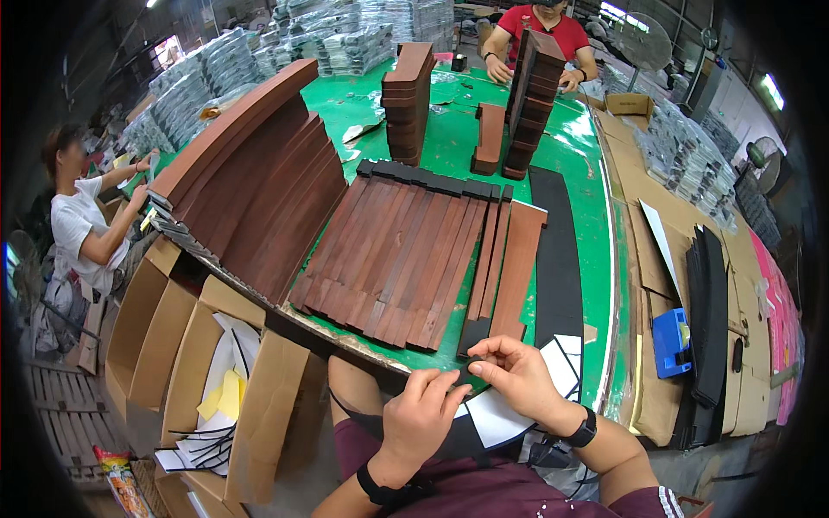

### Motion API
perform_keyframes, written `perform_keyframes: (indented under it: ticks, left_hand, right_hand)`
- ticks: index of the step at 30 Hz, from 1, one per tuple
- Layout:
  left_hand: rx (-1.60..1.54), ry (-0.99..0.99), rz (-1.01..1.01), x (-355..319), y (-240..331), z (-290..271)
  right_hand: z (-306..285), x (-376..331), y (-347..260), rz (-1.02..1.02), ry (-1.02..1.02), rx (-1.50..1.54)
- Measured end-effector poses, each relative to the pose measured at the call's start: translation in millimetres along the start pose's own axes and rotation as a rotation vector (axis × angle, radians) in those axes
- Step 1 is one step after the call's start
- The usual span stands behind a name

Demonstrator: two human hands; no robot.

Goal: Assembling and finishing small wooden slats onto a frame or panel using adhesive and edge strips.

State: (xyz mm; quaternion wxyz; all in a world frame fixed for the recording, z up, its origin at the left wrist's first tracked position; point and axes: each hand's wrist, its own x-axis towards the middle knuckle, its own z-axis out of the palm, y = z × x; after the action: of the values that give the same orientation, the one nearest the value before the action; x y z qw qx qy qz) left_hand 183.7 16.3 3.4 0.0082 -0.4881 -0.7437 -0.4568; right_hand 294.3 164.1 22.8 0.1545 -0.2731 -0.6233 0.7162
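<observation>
Left hand (418, 425), lower centre, comes up from the bottom edge, wrist banded, fingers curled with tips pinched narrow. Right hand (527, 384), just right, reaches in from lower right, thumb and index pinched close. Fingertips of both meet at a small black piece (471, 366), lower centre by the near table edge; can't tell which hand carries it. White sheets (496, 419) lie under the right hand. Just beyond: brown slats (393, 250) in a flat row mid-frame, long black strip (557, 250) to their right. Tall brown stack (268, 164) blocks upper left of green table (449, 138). Open cardboard box (268, 419) lower left; blue dispenser (667, 347) at right; person in red (573, 41) at top.
</observation>
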Motion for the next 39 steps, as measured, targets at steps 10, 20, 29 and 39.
perform_keyframes:
  ticks: [10,20,29,39]
  left_hand:
    - [0.120,0.062,-0.081,12.1,-12.3,-9.1]
    - [0.009,0.060,-0.189,21.7,-16.7,-1.4]
    - [0.119,0.014,-0.158,36.6,-2.8,7.8]
    - [0.323,-0.098,-0.169,55.9,0.4,13.2]
  right_hand:
    - [3.4,23.0,-8.9,-0.873,0.111,-0.866]
    - [3.4,58.9,9.8,-0.665,0.036,-1.195]
    - [-16.6,56.0,14.5,-0.717,0.000,-1.028]
    - [-19.7,57.2,20.5,-0.753,0.041,-0.912]
